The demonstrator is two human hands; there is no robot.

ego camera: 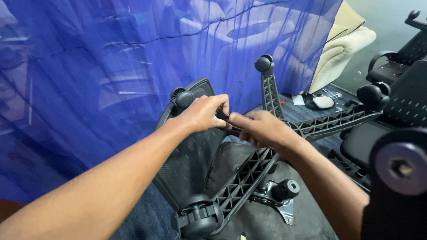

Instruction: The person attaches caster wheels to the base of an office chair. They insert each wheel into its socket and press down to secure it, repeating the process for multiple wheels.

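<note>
left hand [202, 113] fingers curled, gripping; right hand [262, 130] closed fist | both arms outstretched, hands touching

Light: fairly bright, even, soft; source not in view.
Colour: strong blue cast from translucent blue sheet [133, 58], pale shapes showing thru it.
Glare: small white streaks on sheet, upper left.
Shadows: soft, dark under black chair base [249, 173].
Focus: hands and mid-frame sharp; round black part w/ metal bolt [400, 166] at right edge blurred, too close.
Distortion: wide-angle stretch on forearms at bottom corners.
</note>
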